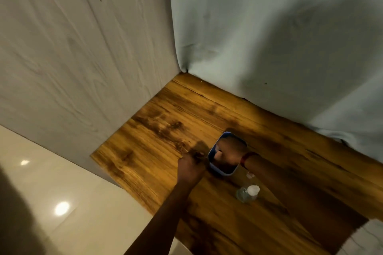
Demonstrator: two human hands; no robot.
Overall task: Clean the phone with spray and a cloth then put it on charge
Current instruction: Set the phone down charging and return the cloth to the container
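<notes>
A small blue-rimmed box (pixel 209 156) stands on the wooden table (pixel 157 130). My right hand (pixel 230 155), with a red band at the wrist, reaches down into the box; its fingers are hidden inside, beside something pale. My left hand (pixel 189 166) rests on the table just left of the box, fingers curled, close to the rim. A clear spray bottle with a white cap (pixel 248 192) stands on the table just in front of the box. No phone, cloth or charger is visible.
Pale cloth sheets hang as walls behind (pixel 269 37) and to the left (pixel 83 47) of the table, meeting in a corner. The table's left edge drops to a glossy tiled floor (pixel 72 203). A dark shadow covers the right part of the table.
</notes>
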